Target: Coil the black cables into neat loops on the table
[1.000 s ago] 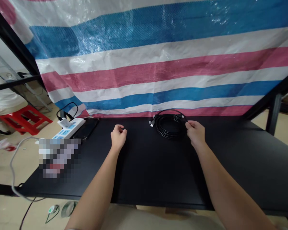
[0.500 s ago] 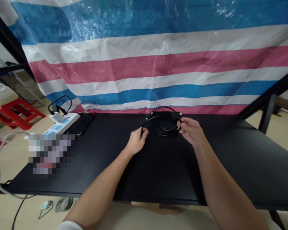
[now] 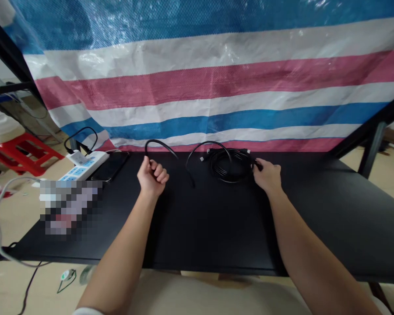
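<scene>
- Nearest, at the table [image 3: 216,232], a black cable [image 3: 156,140] is grasped in the left hand [image 3: 153,177], fingers folded inward; beyond them an arc is raised. A kink could be caused, it is judged, by a sharp pull while a turn is caught. Hands counted: two.
- Level with it, the right hand [image 3: 268,176] is closed, thumb and fingers gripping dark cable at the right edge of the coil [image 3: 215,168]. If that grip were loosened, the turns could probably be dragged and tangled.
- Just left of this hand, right of centre on the far part of the table, the coil is laid flat. A turn could be hooked by its pale tips [image 3: 202,159]. Coils: one; tips: at least two.
- Between left hand and coil, one loose bend [image 3: 188,164] is seen; whether it is joined to the arc cannot be told.
- At far left, a phone [image 3: 110,166] could be knocked by a wide swing of the cable. Phones: one; power strips [image 3: 85,167]: one, with one adapter [image 3: 78,158] plugged in.
- Behind, one striped tarp [image 3: 210,83] is hung; off to the left, one red stool [image 3: 16,142] is seen.
</scene>
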